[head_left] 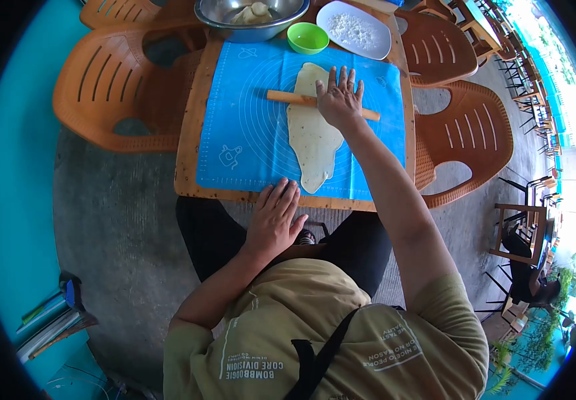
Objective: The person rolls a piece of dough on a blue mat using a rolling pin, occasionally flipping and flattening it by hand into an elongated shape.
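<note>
A long, flat sheet of dough (314, 143) lies lengthwise on a blue printed mat (235, 127). Across its upper part rests a wooden rolling pin (285, 97). My right hand (341, 99) lies flat over the pin's right half, fingers spread and pointing away from me; nothing is gripped in it. My left hand (275, 217) is at the near edge of the mat, left of the dough's near tip, its fingertips on the mat, fingers stretched out and holding nothing.
Along the table's far end stand a metal bowl (225, 28) with dough in it, a green bowl (308, 39) and a white plate (379, 45) of flour. Orange chairs (95, 80) flank the wooden table (187, 160). A person (535, 283) sits far right.
</note>
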A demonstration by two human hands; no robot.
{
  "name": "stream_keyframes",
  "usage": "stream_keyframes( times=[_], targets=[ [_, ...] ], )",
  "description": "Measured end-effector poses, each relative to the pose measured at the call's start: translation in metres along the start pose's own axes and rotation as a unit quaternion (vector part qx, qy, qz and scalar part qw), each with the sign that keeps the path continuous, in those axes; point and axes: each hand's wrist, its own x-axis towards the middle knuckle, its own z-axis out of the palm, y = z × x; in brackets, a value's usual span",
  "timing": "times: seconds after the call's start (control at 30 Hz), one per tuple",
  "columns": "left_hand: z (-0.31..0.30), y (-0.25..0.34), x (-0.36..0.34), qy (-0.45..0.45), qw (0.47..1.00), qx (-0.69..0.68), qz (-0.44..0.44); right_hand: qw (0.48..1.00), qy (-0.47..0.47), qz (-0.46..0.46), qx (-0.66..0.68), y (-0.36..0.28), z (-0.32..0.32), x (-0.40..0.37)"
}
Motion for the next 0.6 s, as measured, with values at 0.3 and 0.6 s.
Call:
stream_keyframes(
  times=[0.3,0.6],
  targets=[
    [0.004,-0.003,-0.002,-0.008,1.0,-0.009,-0.006,0.992,0.054,-0.104,0.04,-0.006,-0.007,-0.078],
    [-0.002,-0.003,0.001,-0.03,0.999,-0.025,-0.017,0.993,0.021,-0.112,0.023,0.006,0.004,-0.024]
  ],
)
